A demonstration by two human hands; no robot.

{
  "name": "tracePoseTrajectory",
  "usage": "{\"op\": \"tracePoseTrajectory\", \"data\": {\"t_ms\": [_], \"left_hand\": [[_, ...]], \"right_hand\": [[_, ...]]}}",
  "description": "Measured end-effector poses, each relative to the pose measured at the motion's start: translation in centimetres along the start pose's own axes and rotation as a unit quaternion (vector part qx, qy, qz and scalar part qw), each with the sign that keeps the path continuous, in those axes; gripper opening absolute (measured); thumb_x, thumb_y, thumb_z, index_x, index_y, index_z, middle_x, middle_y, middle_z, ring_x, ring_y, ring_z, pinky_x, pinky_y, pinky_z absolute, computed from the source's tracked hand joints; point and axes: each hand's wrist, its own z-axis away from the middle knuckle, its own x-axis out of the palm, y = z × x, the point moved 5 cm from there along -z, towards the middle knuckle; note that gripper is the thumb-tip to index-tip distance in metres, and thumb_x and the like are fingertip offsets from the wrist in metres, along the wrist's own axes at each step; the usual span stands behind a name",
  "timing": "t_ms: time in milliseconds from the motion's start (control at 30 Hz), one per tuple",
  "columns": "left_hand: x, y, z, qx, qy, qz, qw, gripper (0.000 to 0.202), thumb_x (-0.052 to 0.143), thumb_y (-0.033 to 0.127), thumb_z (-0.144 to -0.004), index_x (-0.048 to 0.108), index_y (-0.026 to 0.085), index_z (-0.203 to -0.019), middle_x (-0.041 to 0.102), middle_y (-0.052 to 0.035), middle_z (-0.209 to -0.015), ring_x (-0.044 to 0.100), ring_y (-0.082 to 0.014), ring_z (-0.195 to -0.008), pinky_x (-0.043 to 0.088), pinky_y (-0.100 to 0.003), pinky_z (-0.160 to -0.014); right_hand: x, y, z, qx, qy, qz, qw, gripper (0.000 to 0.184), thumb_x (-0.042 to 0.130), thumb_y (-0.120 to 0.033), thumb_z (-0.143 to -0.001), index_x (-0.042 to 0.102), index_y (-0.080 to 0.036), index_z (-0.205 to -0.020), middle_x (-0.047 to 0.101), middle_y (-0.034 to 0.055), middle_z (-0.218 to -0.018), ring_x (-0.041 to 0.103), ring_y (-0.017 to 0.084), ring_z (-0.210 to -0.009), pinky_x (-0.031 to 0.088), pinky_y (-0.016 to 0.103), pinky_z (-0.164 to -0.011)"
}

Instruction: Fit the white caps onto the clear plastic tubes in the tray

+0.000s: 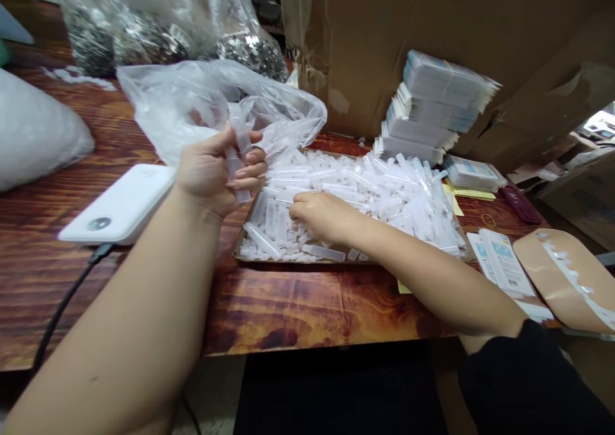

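A shallow cardboard tray on the wooden table is heaped with small clear plastic tubes. My left hand is raised just left of the tray, its fingers wrapped round a bundle of clear tubes held upright. My right hand rests palm down in the tray on the pile of tubes; its fingertips are curled into the pile and hidden. A crumpled clear plastic bag lies behind my left hand.
A white power bank with a black cable lies at the left. Stacks of printed packets lean on a cardboard box behind the tray. Bags of small metal parts stand at the back left. Label sheets lie right.
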Motion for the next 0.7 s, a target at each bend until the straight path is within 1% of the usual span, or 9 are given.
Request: {"op": "tracePoseTrajectory", "data": {"t_ms": [133, 200, 233, 333, 400, 467, 533, 633, 700], "left_hand": [[-1.0, -0.6, -1.2, 0.017, -0.023, 0.014, 1.000, 0.030, 0.078, 0.044, -0.084, 0.061, 0.020, -0.085, 0.038, 0.0026, -0.065, 0.018, -0.0069, -0.049, 0.005, -0.023, -0.040], [-0.9, -1.0, -1.2, 0.007, -0.027, 0.023, 0.999, 0.031, 0.081, 0.043, -0.082, 0.061, 0.020, -0.085, 0.039, 0.0037, -0.064, 0.018, -0.0062, -0.049, 0.005, -0.023, -0.038], [-0.7, -1.1, -1.0, -0.002, -0.030, 0.028, 0.999, 0.029, 0.078, 0.042, -0.086, 0.061, 0.019, -0.086, 0.039, 0.0040, -0.065, 0.018, -0.0057, -0.049, 0.007, -0.022, -0.038], [0.1, -1.5, -0.2, -0.032, -0.031, 0.033, 0.998, 0.024, 0.062, 0.037, -0.102, 0.059, 0.016, -0.092, 0.041, 0.0050, -0.068, 0.020, -0.0033, -0.050, 0.010, -0.017, -0.040], [0.6, -1.5, 0.2, -0.037, -0.030, 0.019, 0.999, 0.024, 0.057, 0.035, -0.106, 0.055, 0.015, -0.092, 0.043, 0.0058, -0.069, 0.022, -0.0018, -0.049, 0.011, -0.015, -0.041], [0.9, -1.5, 0.3, -0.028, -0.038, -0.004, 0.999, 0.026, 0.063, 0.036, -0.102, 0.051, 0.017, -0.089, 0.046, 0.0063, -0.068, 0.026, -0.0012, -0.049, 0.013, -0.014, -0.041], [1.2, -1.6, 0.1, -0.017, -0.056, -0.035, 0.998, 0.035, 0.072, 0.041, -0.095, 0.048, 0.018, -0.086, 0.049, 0.0064, -0.067, 0.029, -0.0014, -0.048, 0.014, -0.014, -0.042], [1.9, -2.4, -0.2, -0.003, -0.080, -0.087, 0.993, 0.049, 0.082, 0.053, -0.083, 0.045, 0.021, -0.082, 0.045, 0.0077, -0.059, 0.028, -0.0032, -0.043, 0.012, -0.016, -0.040], [2.7, -3.3, -0.2, 0.000, -0.103, -0.113, 0.988, 0.055, 0.084, 0.060, -0.077, 0.044, 0.022, -0.081, 0.040, 0.0089, -0.056, 0.027, -0.0041, -0.041, 0.012, -0.016, -0.039]], "right_hand": [[0.9, 0.1, -1.9, 0.070, 0.028, -0.058, 0.995, 0.047, 0.058, 0.002, -0.074, 0.029, -0.026, -0.050, 0.034, -0.0060, -0.055, 0.046, 0.011, -0.061, 0.036, 0.029, -0.065], [1.1, -0.3, -2.4, 0.085, 0.041, -0.087, 0.992, 0.052, 0.061, 0.006, -0.070, 0.027, -0.026, -0.047, 0.024, -0.0073, -0.051, 0.041, 0.010, -0.057, 0.034, 0.029, -0.064], [1.1, -0.6, -2.5, 0.087, 0.044, -0.094, 0.991, 0.053, 0.062, 0.008, -0.068, 0.028, -0.026, -0.046, 0.023, -0.0075, -0.050, 0.040, 0.010, -0.057, 0.034, 0.029, -0.064], [1.0, -1.1, -2.6, 0.092, 0.047, -0.092, 0.990, 0.051, 0.067, 0.006, -0.065, 0.030, -0.025, -0.048, 0.030, -0.0065, -0.051, 0.044, 0.012, -0.059, 0.035, 0.029, -0.066], [0.6, -1.0, -2.2, 0.098, 0.049, -0.089, 0.990, 0.043, 0.070, 0.001, -0.066, 0.036, -0.024, -0.054, 0.044, -0.0041, -0.056, 0.051, 0.015, -0.065, 0.039, 0.030, -0.067], [-0.3, -0.4, -1.3, 0.105, 0.062, -0.087, 0.989, 0.028, 0.069, -0.007, -0.070, 0.048, -0.023, -0.063, 0.059, 0.0003, -0.069, 0.056, 0.018, -0.072, 0.043, 0.031, -0.071], [-1.8, 0.6, 0.3, 0.116, 0.102, -0.097, 0.983, 0.009, 0.065, -0.012, -0.076, 0.061, -0.020, -0.075, 0.067, 0.0047, -0.085, 0.060, 0.019, -0.080, 0.047, 0.033, -0.078], [-4.7, 2.7, 3.7, 0.132, 0.193, -0.156, 0.960, 0.014, 0.058, -0.016, -0.081, 0.071, -0.018, -0.085, 0.070, 0.0062, -0.094, 0.062, 0.018, -0.085, 0.049, 0.034, -0.083], [-6.2, 4.1, 5.9, 0.134, 0.239, -0.231, 0.934, 0.014, 0.061, -0.021, -0.081, 0.073, -0.019, -0.087, 0.070, 0.0042, -0.090, 0.062, 0.016, -0.081, 0.050, 0.033, -0.078]]}}
